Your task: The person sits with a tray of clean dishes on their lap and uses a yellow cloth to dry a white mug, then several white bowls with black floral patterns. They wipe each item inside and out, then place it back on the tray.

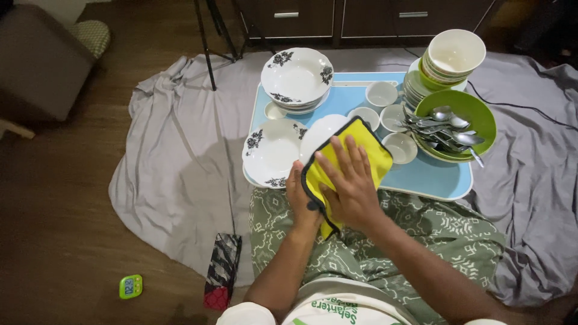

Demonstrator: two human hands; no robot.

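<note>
My left hand (299, 201) grips the lower left rim of a white plate (318, 136) held tilted over my lap. My right hand (349, 183) lies flat, fingers spread, pressing a yellow cloth with a dark edge (368, 150) against the plate's face. The cloth hides most of the plate. Both hands are at the near edge of a light blue tray (430, 177).
On the tray: a stack of flowered plates (296, 77), one flowered plate (271, 151), small white cups (381, 93), a green bowl of spoons (457, 120), stacked bowls (451, 57). Grey sheet (174, 156) covers the wooden floor. A green timer (130, 286) and dark pouch (223, 271) lie left.
</note>
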